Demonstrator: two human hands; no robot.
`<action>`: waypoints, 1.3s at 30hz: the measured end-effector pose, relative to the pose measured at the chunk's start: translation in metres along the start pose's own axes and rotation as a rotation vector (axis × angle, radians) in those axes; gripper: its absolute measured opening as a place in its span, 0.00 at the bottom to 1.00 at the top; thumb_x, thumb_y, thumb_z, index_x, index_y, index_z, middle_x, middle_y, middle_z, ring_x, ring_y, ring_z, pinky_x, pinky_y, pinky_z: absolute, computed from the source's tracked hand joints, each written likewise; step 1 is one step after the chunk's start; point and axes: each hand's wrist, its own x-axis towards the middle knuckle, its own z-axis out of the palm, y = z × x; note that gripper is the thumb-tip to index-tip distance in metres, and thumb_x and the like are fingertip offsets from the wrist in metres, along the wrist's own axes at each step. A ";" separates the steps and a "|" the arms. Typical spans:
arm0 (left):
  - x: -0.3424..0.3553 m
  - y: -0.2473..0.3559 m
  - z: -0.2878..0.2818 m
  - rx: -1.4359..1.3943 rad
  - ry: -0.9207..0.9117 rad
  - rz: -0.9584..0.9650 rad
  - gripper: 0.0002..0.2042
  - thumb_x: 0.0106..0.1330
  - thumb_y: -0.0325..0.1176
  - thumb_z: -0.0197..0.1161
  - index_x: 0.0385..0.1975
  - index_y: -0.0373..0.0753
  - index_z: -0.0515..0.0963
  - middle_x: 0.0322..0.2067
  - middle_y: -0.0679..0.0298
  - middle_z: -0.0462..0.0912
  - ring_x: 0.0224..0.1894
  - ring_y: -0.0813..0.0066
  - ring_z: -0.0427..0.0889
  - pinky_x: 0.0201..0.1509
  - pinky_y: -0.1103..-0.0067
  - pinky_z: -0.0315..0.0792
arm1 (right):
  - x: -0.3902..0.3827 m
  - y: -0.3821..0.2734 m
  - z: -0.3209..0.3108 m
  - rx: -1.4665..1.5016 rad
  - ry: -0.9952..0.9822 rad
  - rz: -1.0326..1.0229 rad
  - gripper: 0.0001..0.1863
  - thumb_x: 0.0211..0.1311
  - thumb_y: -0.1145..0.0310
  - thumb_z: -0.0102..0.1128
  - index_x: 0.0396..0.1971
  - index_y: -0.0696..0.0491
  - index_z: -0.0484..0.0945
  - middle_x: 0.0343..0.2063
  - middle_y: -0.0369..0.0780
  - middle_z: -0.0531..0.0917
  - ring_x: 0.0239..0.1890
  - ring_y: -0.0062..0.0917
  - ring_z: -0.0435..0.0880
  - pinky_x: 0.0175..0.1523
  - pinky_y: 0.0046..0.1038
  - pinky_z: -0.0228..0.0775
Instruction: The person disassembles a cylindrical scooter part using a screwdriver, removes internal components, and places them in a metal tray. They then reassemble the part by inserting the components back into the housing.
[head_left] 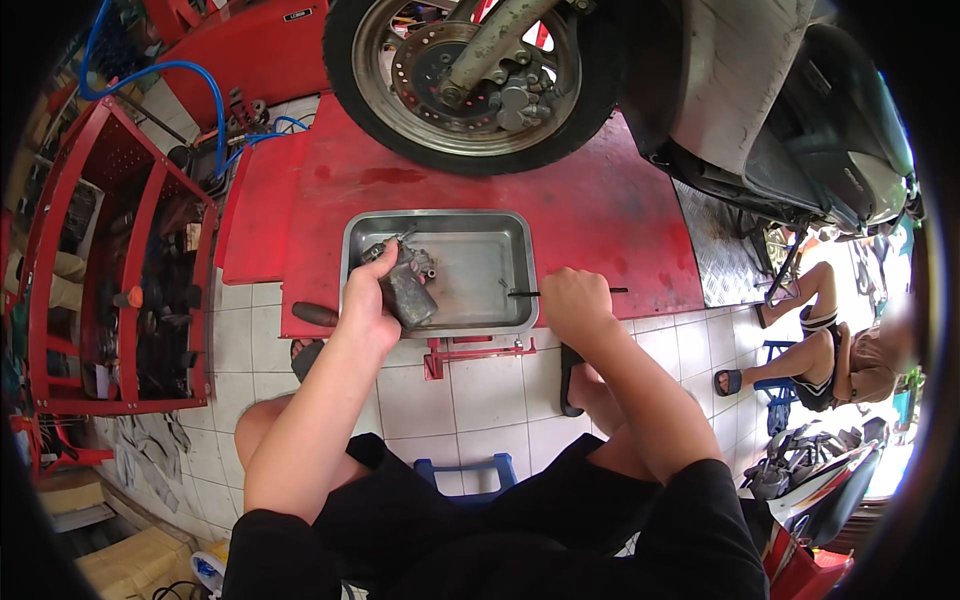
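Note:
My left hand (369, 305) grips a grimy metal carburetor-like part (411, 292) over the left side of a rectangular steel tray (440, 216), which sits near the front edge of the red platform. My right hand (576, 295) is closed on a thin black tool (619, 291); its tip reaches over the tray's right wall, beside a small piece (502, 283) inside. Another handle (314, 313) lies just left of the tray.
A motor scooter (740, 120) with its front wheel (350, 110) stands on the red platform (610, 230). A red tool cart (100, 140) and blue hose (200, 70) are at left. A seated person (850, 370) and another vehicle (840, 500) are at right; a blue stool (460, 470) is below me.

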 end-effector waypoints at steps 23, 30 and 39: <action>-0.003 -0.005 -0.001 0.067 0.032 0.007 0.12 0.70 0.39 0.60 0.47 0.41 0.77 0.35 0.61 0.79 0.36 0.64 0.79 0.44 0.67 0.75 | -0.003 0.000 -0.006 0.036 -0.017 0.028 0.05 0.51 0.76 0.63 0.27 0.50 0.84 0.29 0.40 0.87 0.35 0.33 0.89 0.36 0.31 0.80; 0.003 -0.009 -0.002 0.044 0.019 0.004 0.12 0.70 0.39 0.60 0.46 0.40 0.76 0.35 0.60 0.80 0.35 0.64 0.79 0.43 0.66 0.75 | -0.012 0.006 -0.017 0.054 -0.059 0.014 0.06 0.53 0.75 0.58 0.27 0.52 0.83 0.30 0.44 0.86 0.37 0.39 0.88 0.40 0.36 0.80; -0.005 -0.001 -0.003 -0.254 -0.183 -0.092 0.16 0.70 0.41 0.61 0.49 0.38 0.73 0.40 0.57 0.79 0.43 0.61 0.79 0.53 0.63 0.75 | -0.028 0.013 -0.031 0.883 0.119 -0.102 0.10 0.65 0.71 0.57 0.34 0.62 0.82 0.24 0.44 0.83 0.26 0.32 0.85 0.31 0.32 0.74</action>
